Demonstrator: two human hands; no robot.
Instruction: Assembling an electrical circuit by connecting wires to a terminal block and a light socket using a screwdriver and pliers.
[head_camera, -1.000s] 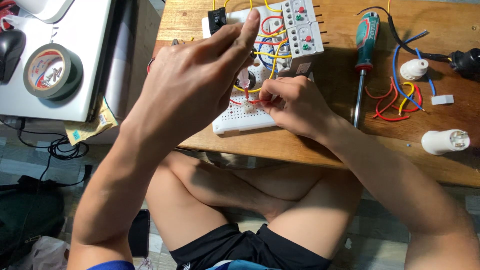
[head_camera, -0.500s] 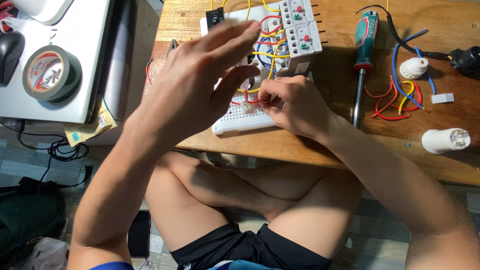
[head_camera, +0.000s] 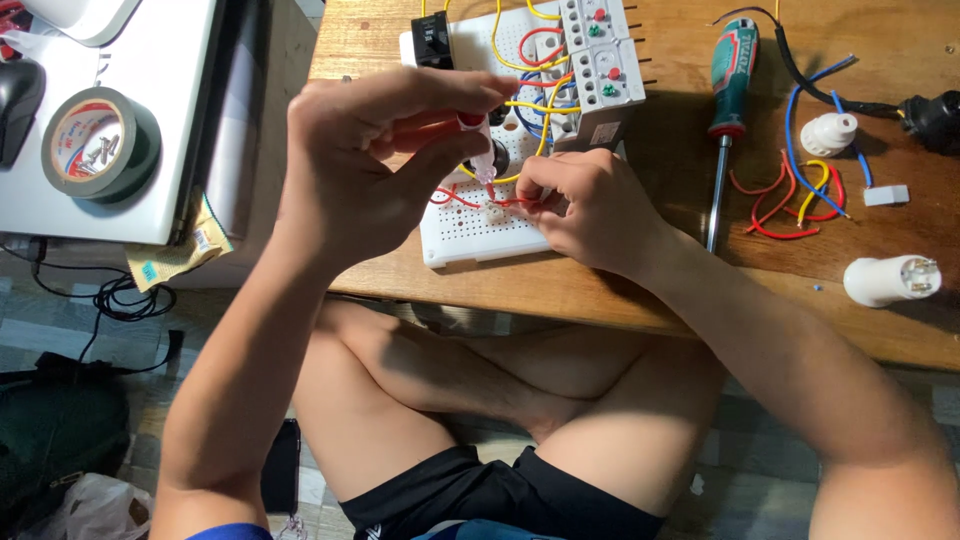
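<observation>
My left hand (head_camera: 370, 160) is raised over a white perforated board (head_camera: 470, 235) on the wooden table, thumb and fingers pinching a small clear bottle with a red cap (head_camera: 480, 150), its tip pointing down at the board. My right hand (head_camera: 585, 205) rests on the board's right part, fingers closed on a thin red wire (head_camera: 455, 197) next to a small white part. Yellow, red and blue wires (head_camera: 530, 100) run from the board to white switch modules (head_camera: 600, 55) behind it.
A green-handled screwdriver (head_camera: 728, 110) lies right of the board. Loose coloured wires (head_camera: 800, 195), two white fittings (head_camera: 885, 280) and a black plug (head_camera: 930, 115) lie further right. A roll of dark tape (head_camera: 98, 143) sits on a white surface at left. My crossed legs are below the table edge (head_camera: 600, 310).
My left hand has turned and curled its fingers, so the small bottle now shows with its tip down over the board. My right hand stays on the red wire.
</observation>
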